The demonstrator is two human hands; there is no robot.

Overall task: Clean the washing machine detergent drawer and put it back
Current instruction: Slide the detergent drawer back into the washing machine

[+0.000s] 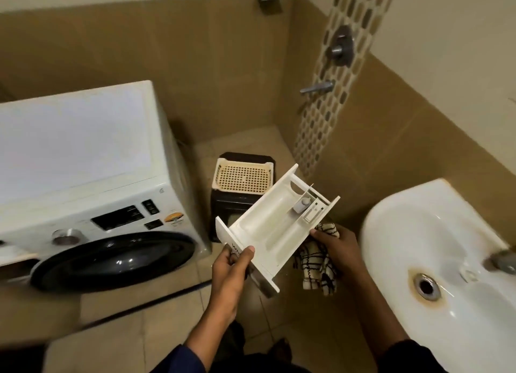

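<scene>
left hand point(231, 269) grips drawer point(268, 227) | right hand point(335, 247) holds cloth point(315, 269), perhaps drawer too | tiled floor point(167, 317), sink point(391, 222) beside

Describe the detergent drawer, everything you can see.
The detergent drawer is white plastic, held in the air, open side up, tilted, back end away from the person. Dividers split it into long compartments; a small grey cap sits near the back. The left hand grips its front panel; the right hand, holding a checked cloth, touches its right side.
</scene>
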